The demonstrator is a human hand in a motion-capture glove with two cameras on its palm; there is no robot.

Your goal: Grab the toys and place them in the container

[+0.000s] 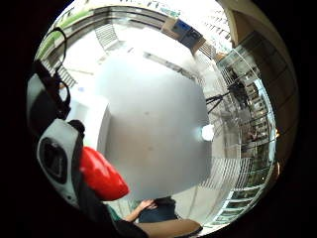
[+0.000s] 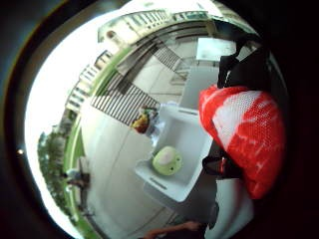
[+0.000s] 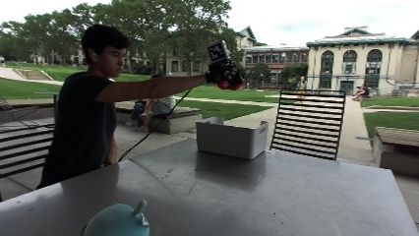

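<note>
My gloved right hand (image 3: pixel 224 74) is raised high above the white container (image 3: pixel 230 138) at the far side of the grey table (image 3: pixel 275 191), and it grips a red-and-white toy (image 3: pixel 225 85). The same toy (image 2: pixel 244 134) fills one side of the thumb side palm view and shows as a red lump (image 1: pixel 101 174) in the little finger side view. Down in the container (image 2: pixel 187 149) lies a light green round toy (image 2: pixel 167 160). A teal round toy (image 3: pixel 118 221) sits on the table's near edge.
A black slatted chair (image 3: pixel 308 123) stands behind the table's far edge, close beside the container. Another slatted chair (image 3: pixel 19 147) is to the left behind the person. A small yellow-red object (image 2: pixel 142 122) lies beside the container's rim.
</note>
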